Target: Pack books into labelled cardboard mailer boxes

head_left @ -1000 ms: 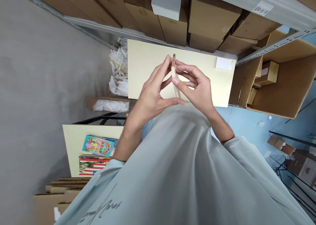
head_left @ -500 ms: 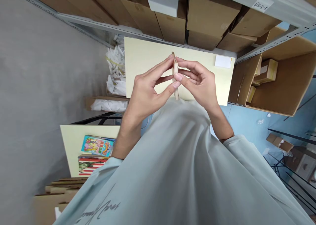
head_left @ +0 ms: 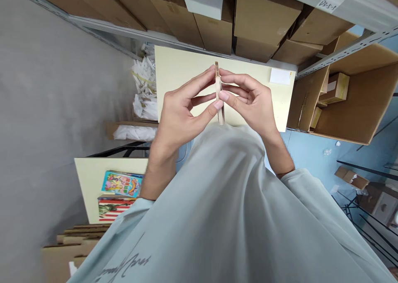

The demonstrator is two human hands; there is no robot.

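A thin, flat cardboard piece (head_left: 218,86) stands on edge between my hands, above a pale yellow tabletop (head_left: 180,67). It is seen almost edge-on, so its faces are hidden and I cannot tell whether it is a folded box. My left hand (head_left: 183,107) presses it from the left, with the fingertips at its far end and the thumb at its nearer part. From the other side my right hand (head_left: 248,100) grips it the same way, its thumb tip close to the left thumb.
Cardboard boxes (head_left: 264,22) fill a metal shelf behind the table. An open carton (head_left: 351,113) holding smaller boxes stands to the right. White packing material (head_left: 145,84) lies at the left. Colourful books (head_left: 122,183) rest on a lower-left tabletop, near stacked cardboard (head_left: 71,245).
The cardboard piece has turned slightly and now stands straighter. My left hand has shifted a little to the left; both hands keep their hold.
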